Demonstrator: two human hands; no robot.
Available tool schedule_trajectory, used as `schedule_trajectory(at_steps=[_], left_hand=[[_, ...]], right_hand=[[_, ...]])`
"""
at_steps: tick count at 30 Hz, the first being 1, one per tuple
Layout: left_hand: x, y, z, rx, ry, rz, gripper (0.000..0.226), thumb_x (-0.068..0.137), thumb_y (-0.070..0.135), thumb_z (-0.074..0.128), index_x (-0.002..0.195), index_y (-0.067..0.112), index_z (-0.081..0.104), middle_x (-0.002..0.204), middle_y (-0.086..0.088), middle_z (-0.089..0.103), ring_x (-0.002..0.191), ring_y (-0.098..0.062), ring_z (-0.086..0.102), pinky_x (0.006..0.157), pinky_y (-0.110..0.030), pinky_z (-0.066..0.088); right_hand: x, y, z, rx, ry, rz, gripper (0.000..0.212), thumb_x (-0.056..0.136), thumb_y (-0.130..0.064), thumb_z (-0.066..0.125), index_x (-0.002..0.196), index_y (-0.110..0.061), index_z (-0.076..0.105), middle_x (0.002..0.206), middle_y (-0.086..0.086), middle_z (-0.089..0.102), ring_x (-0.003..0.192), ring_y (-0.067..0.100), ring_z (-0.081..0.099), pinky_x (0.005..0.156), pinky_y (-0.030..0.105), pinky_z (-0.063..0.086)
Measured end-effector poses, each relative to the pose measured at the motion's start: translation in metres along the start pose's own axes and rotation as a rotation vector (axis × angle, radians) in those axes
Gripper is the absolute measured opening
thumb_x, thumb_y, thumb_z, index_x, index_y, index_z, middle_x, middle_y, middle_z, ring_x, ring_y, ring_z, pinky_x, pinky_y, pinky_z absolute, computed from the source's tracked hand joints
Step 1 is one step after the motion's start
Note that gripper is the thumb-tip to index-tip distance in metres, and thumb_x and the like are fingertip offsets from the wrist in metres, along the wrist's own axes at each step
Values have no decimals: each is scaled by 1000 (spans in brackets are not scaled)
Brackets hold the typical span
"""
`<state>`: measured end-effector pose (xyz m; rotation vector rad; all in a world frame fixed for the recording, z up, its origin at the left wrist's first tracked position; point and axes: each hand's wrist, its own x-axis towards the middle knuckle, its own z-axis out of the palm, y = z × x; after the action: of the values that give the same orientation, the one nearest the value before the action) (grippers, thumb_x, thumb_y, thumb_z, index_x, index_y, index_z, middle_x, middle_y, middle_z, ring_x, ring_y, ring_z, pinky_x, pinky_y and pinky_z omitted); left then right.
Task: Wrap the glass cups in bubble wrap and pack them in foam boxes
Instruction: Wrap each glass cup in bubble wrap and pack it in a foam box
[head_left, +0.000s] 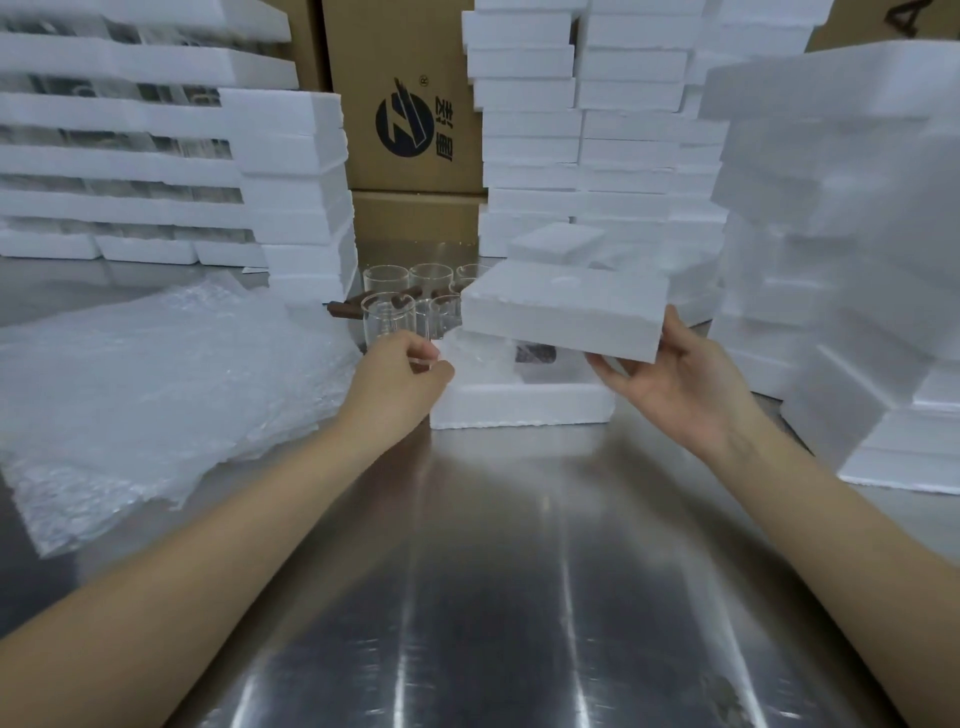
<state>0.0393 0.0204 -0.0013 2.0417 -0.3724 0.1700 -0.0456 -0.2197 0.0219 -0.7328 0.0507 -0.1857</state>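
My right hand (670, 384) grips a white foam lid (561, 317) by its near right corner and holds it tilted just above an open foam box (519, 408) on the steel table. Under the lid, inside the box, a bubble-wrapped cup with a dark handle (535, 354) partly shows. My left hand (400, 374) sits at the box's left rim with its fingers curled; whether it holds anything is unclear. Several bare glass cups with brown handles (389, 317) stand behind that hand. A pile of bubble wrap sheets (156, 374) lies to the left.
Stacks of foam boxes rise at the left (296, 182), the back (530, 130) and the right (857, 260). Cardboard cartons (410, 104) stand behind them. The steel table (493, 571) stretches toward me between my forearms.
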Motion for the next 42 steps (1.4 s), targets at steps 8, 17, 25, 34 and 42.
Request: schedule_trajectory(at_steps=[8, 17, 25, 34, 42], left_hand=[[-5, -1, -1, 300, 62, 336, 10, 88, 19, 60, 78, 16, 59, 98, 2, 53, 83, -12, 54, 75, -21, 42], [-8, 12, -3, 996, 12, 604, 52, 91, 59, 45, 96, 12, 66, 96, -1, 60, 92, -21, 58, 60, -29, 32], [-10, 19, -7, 885, 61, 602, 45, 89, 61, 50, 78, 21, 69, 67, 2, 64, 68, -19, 62, 52, -24, 25], [0, 3, -19, 297, 122, 344, 34, 87, 55, 56, 69, 27, 58, 71, 12, 59, 68, -2, 54, 59, -29, 39], [-10, 1, -5, 720, 25, 432, 58, 75, 69, 59, 107, 20, 59, 105, 9, 53, 92, -12, 54, 65, -29, 39]], right_hand=[[2, 3, 3, 99, 98, 47, 36, 102, -24, 41, 132, -9, 54, 122, 9, 66, 109, 25, 65, 88, 39, 53], [6, 5, 2, 141, 145, 74, 34, 104, -21, 39, 129, -4, 54, 121, 13, 66, 106, 27, 66, 86, 42, 55], [5, -2, 0, 222, 168, 6, 32, 103, -20, 40, 125, -5, 57, 126, 15, 63, 118, 32, 59, 101, 43, 45], [6, -1, -3, 193, 126, -146, 28, 103, -23, 39, 111, -8, 61, 113, 11, 70, 100, 31, 69, 86, 48, 55], [6, 4, -7, 121, 132, -88, 28, 103, -26, 39, 108, -13, 64, 123, 6, 66, 118, 28, 60, 106, 45, 42]])
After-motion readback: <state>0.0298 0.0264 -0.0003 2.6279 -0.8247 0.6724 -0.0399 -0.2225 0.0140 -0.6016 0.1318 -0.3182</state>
